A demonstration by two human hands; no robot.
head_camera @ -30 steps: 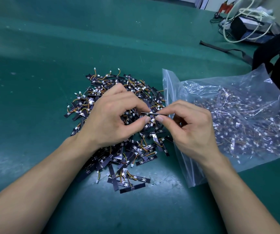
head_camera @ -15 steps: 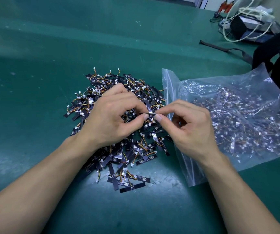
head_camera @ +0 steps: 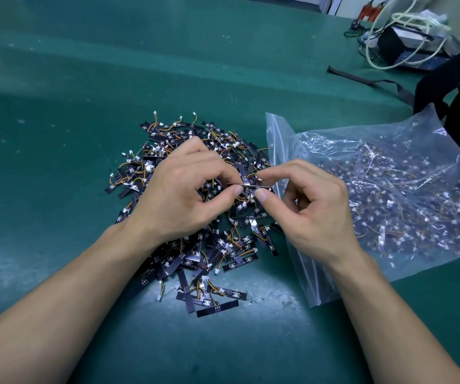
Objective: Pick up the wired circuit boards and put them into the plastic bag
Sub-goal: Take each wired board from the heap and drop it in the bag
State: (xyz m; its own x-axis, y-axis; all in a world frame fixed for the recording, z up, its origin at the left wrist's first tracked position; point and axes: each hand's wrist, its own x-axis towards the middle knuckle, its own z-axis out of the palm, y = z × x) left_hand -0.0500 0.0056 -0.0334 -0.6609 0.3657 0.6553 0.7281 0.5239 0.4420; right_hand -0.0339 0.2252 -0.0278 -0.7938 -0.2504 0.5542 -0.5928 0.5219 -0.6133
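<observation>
Head view: nearest me, loose wired circuit boards (head_camera: 195, 261) spill toward the near edge of the green surface (head_camera: 57, 151). Over that pile my left hand (head_camera: 179, 195) and right hand (head_camera: 312, 212) each pinch one end of a single board strip (head_camera: 248, 185), probably to free its wires from the tangle. Just to the right, the plastic bag (head_camera: 406, 173) lies with its mouth toward the pile, already holding many boards. A white cable coil (head_camera: 414, 18) sits at the far right corner.

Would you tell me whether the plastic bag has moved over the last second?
No. The plastic bag lies where it was: its left edge keeps the same place beside the pile of circuit boards.
</observation>
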